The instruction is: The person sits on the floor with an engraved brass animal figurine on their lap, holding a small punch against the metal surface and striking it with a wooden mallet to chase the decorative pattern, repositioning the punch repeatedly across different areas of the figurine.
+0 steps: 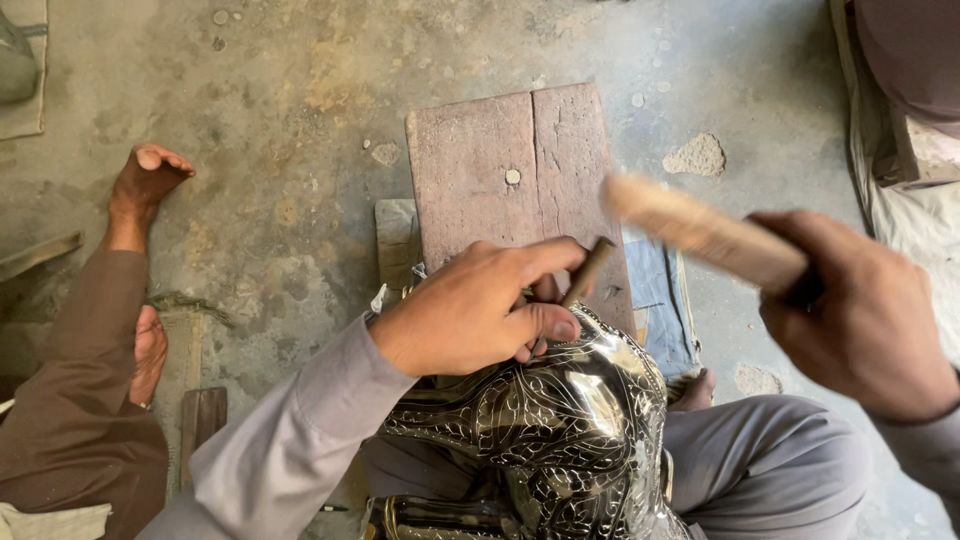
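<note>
Count for you: two hands, left (470, 315) and right (860, 315). One punch (588, 272), one wooden mallet (700, 232), one engraved metal vessel (560, 420), one wooden block (515, 175). Two bare feet (140, 185) far left.

Metal vessel (560, 430) on lap, behind wooden block (515, 170); chisel (588, 272) above (mallet (700, 230) right)

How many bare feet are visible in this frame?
3: two of a person in brown at left, one raised, one below; one toe tip beside the engraved metal vessel. Others may be hidden.
</note>
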`<action>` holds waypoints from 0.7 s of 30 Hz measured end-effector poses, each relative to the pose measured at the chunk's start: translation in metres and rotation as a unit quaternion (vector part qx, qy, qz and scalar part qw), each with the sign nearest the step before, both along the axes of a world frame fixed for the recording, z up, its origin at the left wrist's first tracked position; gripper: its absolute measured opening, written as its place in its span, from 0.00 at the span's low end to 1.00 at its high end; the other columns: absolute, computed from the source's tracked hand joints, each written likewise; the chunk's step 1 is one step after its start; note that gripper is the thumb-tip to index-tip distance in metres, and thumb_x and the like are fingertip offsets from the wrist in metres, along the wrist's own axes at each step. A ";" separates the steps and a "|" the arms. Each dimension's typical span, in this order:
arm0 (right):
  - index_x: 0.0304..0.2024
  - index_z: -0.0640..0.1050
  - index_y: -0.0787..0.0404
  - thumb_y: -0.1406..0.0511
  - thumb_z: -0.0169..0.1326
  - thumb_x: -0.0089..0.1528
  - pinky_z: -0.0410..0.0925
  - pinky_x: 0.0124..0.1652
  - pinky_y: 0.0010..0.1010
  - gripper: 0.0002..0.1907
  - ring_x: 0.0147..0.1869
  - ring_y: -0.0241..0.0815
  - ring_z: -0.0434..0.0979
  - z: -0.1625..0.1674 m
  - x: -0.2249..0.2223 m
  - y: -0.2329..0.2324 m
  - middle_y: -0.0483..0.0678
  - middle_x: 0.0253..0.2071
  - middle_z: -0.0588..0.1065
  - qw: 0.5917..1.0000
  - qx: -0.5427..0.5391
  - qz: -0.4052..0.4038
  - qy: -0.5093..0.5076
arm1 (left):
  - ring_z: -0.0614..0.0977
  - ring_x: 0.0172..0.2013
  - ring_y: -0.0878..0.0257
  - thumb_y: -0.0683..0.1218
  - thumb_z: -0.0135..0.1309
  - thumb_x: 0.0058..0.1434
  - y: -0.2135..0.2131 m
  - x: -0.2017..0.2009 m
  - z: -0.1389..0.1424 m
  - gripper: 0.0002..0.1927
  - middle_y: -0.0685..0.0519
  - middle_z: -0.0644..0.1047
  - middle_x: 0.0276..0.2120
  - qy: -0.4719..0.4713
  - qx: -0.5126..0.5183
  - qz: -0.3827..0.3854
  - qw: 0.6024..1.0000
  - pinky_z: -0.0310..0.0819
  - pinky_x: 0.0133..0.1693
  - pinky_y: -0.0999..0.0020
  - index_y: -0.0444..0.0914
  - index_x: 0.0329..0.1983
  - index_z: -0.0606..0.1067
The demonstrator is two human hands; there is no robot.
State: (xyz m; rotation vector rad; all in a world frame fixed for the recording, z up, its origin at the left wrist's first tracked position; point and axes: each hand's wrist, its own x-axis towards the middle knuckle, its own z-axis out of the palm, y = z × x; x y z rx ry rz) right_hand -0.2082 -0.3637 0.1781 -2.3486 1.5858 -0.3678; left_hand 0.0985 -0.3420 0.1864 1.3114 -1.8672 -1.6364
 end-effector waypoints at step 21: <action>0.60 0.75 0.56 0.72 0.56 0.50 0.73 0.32 0.43 0.33 0.29 0.53 0.79 0.021 0.021 -0.089 0.52 0.30 0.77 0.973 0.103 0.125 0.167 | 0.84 0.28 0.66 0.45 0.58 0.64 0.013 -0.003 -0.009 0.14 0.48 0.77 0.32 0.069 0.079 0.140 0.985 0.84 0.26 0.70 0.32 0.46 0.69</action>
